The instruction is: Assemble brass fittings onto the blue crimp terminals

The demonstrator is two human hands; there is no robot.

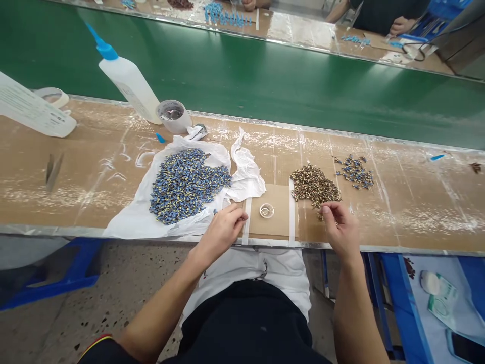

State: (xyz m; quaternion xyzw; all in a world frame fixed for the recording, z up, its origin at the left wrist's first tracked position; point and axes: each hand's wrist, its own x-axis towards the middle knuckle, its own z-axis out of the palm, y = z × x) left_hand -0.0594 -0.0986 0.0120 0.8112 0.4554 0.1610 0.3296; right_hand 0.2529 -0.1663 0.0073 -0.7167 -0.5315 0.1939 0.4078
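Note:
My left hand (224, 228) is closed in a pinch at the right edge of a white sheet (132, 215). What its fingers hold, if anything, is too small to make out. Heaped on that sheet are many small blue-and-yellow pieces (185, 187). My right hand (343, 230) pinches at the near edge of a pile of small brown-and-gold pieces (314, 184); whatever is between the fingertips is hidden. Between both hands, a small clear round dish (267, 211) stands on a cardboard square (278, 227) taped down at its sides.
Behind the sheet stand a blue-tipped squeeze bottle (131, 83) and a tape roll (174, 116). Another white bottle (34, 108) is at far left, near tweezers (53, 172). A smaller blue-and-gold cluster (355, 172) lies right. Beyond the green belt (242, 83), other people's hands work.

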